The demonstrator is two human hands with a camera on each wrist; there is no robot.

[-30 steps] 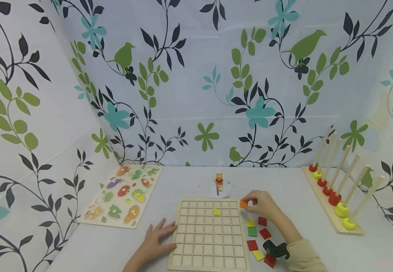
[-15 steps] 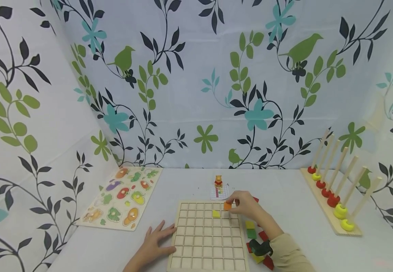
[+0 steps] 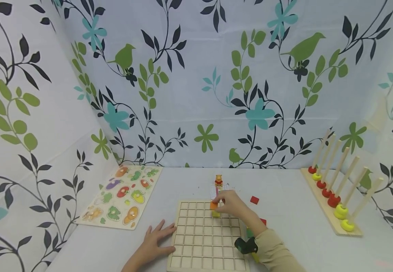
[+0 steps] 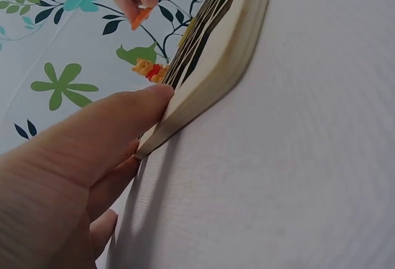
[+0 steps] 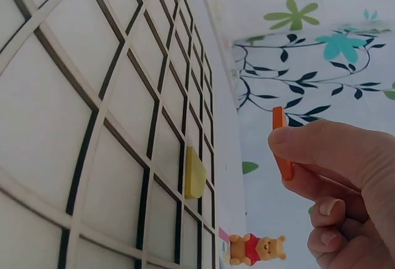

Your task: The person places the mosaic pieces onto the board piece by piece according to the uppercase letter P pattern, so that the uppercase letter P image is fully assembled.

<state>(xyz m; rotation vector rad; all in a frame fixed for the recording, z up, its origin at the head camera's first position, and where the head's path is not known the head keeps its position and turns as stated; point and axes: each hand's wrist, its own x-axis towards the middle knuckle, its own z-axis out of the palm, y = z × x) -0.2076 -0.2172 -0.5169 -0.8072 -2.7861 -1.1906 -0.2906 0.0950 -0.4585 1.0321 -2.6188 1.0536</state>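
Between thumb and finger, my right hand [image 3: 233, 204] pinches a thin orange square tile [image 5: 282, 148]. It holds the tile above the far rows of a wooden grid board [image 3: 198, 238], apart from the surface in the right wrist view. A yellow tile [image 5: 195, 175] lies in a cell of that board, just below the orange one in the head view. My left hand [image 3: 155, 242] rests at the board's left side with fingers spread. Its thumb [image 4: 133, 111] touches the board's edge in the left wrist view.
Behind the board are a small bear figurine [image 3: 218, 180] and a printed grid card [image 3: 213, 192]. A red tile [image 3: 254, 200] and several partly hidden tiles lie right. A vegetable puzzle [image 3: 121, 200] stands left, a peg stand with rings [image 3: 323, 204] far right.
My right hand has carried the orange tile leftward from beside the board to over its far rows, close to the yellow tile. My left hand has stayed at the board's edge.
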